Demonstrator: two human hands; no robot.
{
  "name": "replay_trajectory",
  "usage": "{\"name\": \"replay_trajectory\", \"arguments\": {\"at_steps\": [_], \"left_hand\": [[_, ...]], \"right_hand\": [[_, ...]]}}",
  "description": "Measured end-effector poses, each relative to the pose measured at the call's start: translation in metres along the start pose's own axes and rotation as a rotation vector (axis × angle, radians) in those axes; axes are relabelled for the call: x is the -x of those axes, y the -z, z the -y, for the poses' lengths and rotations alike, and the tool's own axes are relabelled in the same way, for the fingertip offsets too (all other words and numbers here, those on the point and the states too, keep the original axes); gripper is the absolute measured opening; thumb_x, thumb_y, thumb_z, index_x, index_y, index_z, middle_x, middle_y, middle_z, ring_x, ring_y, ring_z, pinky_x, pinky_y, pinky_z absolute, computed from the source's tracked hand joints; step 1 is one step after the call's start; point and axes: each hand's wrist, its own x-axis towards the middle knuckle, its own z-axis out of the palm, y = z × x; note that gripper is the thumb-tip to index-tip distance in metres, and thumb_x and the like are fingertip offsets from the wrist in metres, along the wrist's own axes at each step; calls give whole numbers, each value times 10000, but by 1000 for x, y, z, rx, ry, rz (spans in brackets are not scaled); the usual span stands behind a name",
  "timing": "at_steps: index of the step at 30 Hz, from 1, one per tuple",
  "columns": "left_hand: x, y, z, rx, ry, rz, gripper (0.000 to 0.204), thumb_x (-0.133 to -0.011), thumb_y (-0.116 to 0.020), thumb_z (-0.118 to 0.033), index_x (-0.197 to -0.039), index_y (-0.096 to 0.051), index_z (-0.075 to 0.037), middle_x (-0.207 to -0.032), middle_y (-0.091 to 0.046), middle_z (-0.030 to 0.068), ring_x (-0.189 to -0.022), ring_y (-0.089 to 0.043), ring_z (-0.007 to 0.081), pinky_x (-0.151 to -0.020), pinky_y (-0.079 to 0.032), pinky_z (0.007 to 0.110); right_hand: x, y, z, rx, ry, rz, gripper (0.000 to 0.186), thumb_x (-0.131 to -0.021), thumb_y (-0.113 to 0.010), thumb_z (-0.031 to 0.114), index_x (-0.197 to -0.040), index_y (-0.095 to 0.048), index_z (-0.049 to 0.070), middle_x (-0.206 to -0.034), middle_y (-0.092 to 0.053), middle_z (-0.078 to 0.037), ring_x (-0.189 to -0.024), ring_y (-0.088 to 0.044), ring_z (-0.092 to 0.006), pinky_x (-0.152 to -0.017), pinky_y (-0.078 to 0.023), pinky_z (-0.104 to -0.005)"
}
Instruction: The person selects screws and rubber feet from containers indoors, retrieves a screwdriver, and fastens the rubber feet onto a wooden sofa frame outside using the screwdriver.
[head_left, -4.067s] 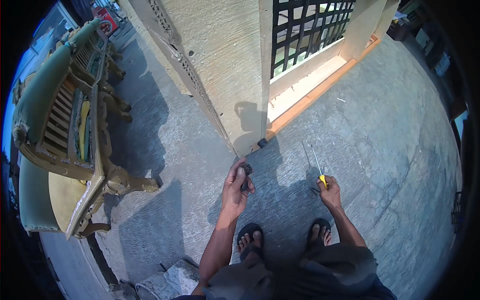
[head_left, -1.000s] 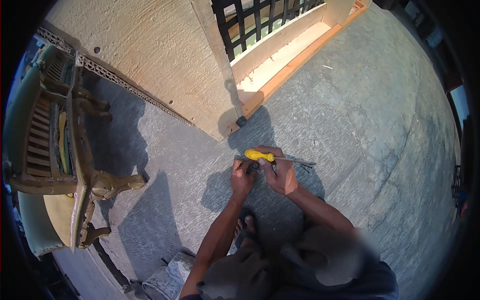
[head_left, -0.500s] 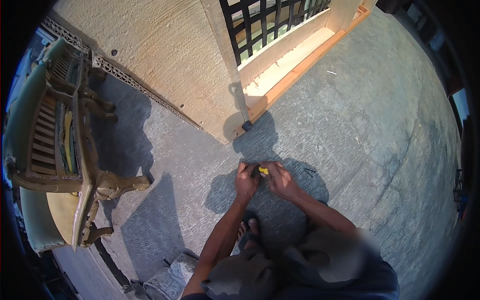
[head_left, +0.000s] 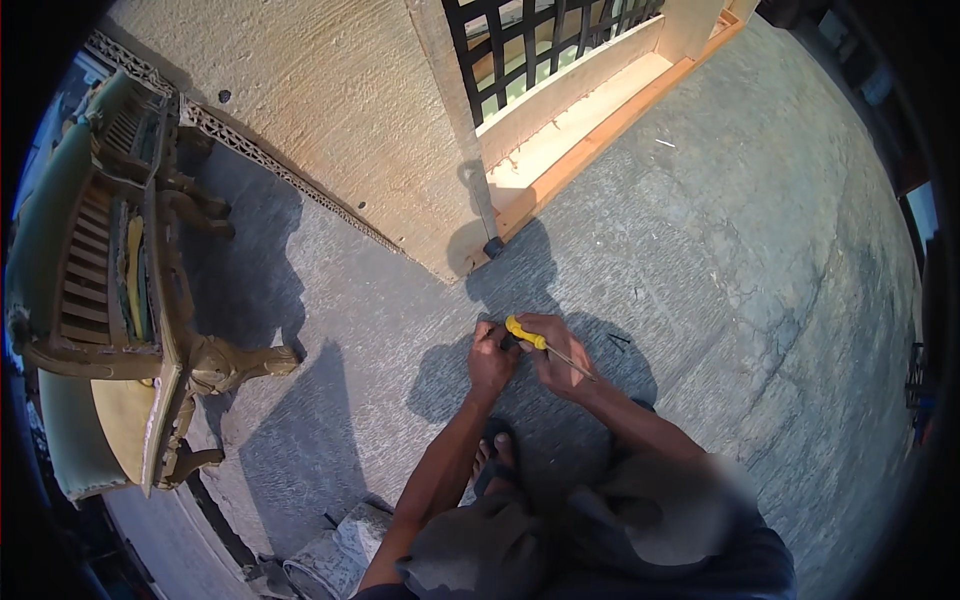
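My right hand [head_left: 556, 362] is closed round a screwdriver with a yellow handle [head_left: 525, 332]. Its thin metal shaft points back over my wrist, toward the lower right. Close beside it, my left hand [head_left: 488, 362] pinches a small black piece [head_left: 509, 341], mostly covered by the fingers, so its kind cannot be made out. Both hands meet above the concrete floor, just in front of a wooden frame's corner, where a black foot [head_left: 493, 248] sticks out.
Ahead lies the frame, with a pale board side [head_left: 330, 120], black webbing [head_left: 525, 50] and an orange-brown wooden rail [head_left: 600, 140]. Carved chair frames [head_left: 120, 300] stand at left. Small dark pieces [head_left: 619, 341] lie on the floor to the right. A whitish sack-like bundle [head_left: 350, 545] is at lower left.
The screwdriver has turned in my right hand; its handle and shaft now show, where only a bit of yellow was visible. My left hand has barely moved.
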Motion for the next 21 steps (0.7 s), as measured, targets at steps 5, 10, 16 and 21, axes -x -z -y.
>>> {"name": "replay_trajectory", "arguments": {"at_steps": [5,10,16,21], "left_hand": [[1,7,-17,1,52,44,398,-673,-822,-105,-1059,-726,-98,-970,-600,105,-923,-638,294,-777,-534,394],[-11,-15,-16,47,-37,-16,378,-679,-808,-92,-1048,-726,-73,-980,-618,119,-909,-642,301,-781,-530,384],[-28,-4,-27,-11,-13,22,350,-728,-800,-142,-1056,-725,-45,-966,-631,119,-899,-648,310,-808,-531,377],[-7,-1,-28,998,816,223,373,-847,-773,-297,-1139,-678,-85,-928,-622,54,-786,-587,181,-671,-463,354]], "right_hand": [[-41,14,13,163,-434,210,270,-993,-531,54,-1252,-476,5,-1241,-598,-238,-1128,-632,-362,-968,-518,-391],[20,9,-34,403,-328,420,297,-949,-587,59,-1221,-474,17,-1201,-630,-213,-1154,-620,-375,-935,-523,-398],[-48,55,-10,258,-307,-10,245,-881,-595,42,-1119,-558,-4,-1089,-650,-232,-957,-645,-409,-831,-524,-451],[-13,125,-50,787,-714,207,249,-845,-596,140,-1054,-588,7,-1001,-626,-211,-931,-639,-424,-805,-525,-494]]}}
